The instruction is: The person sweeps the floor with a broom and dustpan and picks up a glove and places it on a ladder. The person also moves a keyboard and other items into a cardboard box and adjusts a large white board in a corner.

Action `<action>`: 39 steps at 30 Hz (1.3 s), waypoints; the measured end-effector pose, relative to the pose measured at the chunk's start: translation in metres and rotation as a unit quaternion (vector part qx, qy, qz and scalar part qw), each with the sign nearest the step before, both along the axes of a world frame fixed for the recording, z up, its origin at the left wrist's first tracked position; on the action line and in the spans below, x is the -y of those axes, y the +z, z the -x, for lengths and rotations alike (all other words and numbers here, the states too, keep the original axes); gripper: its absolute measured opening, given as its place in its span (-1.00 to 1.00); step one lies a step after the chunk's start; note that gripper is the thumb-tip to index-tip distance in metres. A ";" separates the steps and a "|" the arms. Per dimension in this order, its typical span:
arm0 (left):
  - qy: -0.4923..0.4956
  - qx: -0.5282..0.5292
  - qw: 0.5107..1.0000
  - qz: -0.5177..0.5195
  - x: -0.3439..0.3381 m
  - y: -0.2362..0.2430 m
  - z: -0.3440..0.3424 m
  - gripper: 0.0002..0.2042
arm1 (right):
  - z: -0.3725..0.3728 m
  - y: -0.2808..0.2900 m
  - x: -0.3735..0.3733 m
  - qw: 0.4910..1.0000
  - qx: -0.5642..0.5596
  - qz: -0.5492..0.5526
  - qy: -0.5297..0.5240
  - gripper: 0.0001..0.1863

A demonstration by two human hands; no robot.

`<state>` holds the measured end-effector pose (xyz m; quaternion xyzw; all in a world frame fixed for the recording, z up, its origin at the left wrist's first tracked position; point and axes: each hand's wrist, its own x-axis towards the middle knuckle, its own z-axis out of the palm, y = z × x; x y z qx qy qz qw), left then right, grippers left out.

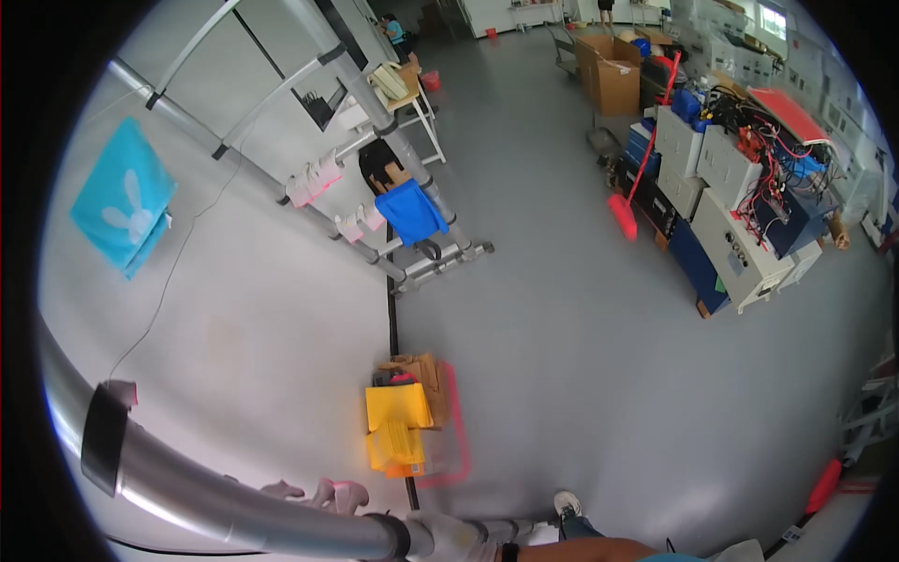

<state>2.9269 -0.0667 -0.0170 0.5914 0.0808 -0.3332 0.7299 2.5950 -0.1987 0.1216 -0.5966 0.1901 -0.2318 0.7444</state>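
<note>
My left hand (461,538), in a pale glove with a black band at the wrist, is at the lower edge. It is closed on a silver telescopic ladder (243,501), whose thick rail with black collars curves across the lower left. Pinkish pieces (343,496) stick up beside the rail. My right hand is out of view. One of my shoes (567,504) shows near the ladder. On the pale wall hangs a light-blue cloth (125,199) with a white rabbit shape; a thin wire (169,272) runs down beside it.
A second ladder part with a blue cloth (409,212) stands against the wall. Yellow packages (397,426) and cardboard lie at the wall's foot. Right are stacked metal boxes (730,244) with tangled cables, a red broom (622,217) and a carton (609,80). People are far off.
</note>
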 end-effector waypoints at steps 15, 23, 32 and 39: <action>-0.046 -0.026 0.999 -0.002 0.007 -0.044 0.020 -0.45 | 0.006 0.009 -0.010 0.997 0.019 0.075 -0.028 -0.81; -0.065 -0.068 0.990 -0.102 -0.129 -0.151 0.076 -0.44 | -0.016 -0.055 -0.025 0.980 0.012 0.138 -0.142 -0.49; -0.151 -0.148 0.946 -0.244 -0.134 -0.233 0.225 -0.54 | 0.196 -0.136 0.090 0.889 -0.244 0.373 0.103 -0.22; -0.256 -0.073 0.904 -0.333 0.037 -0.196 0.315 -0.72 | 0.410 -0.089 0.302 0.741 -0.530 0.361 -0.198 -0.43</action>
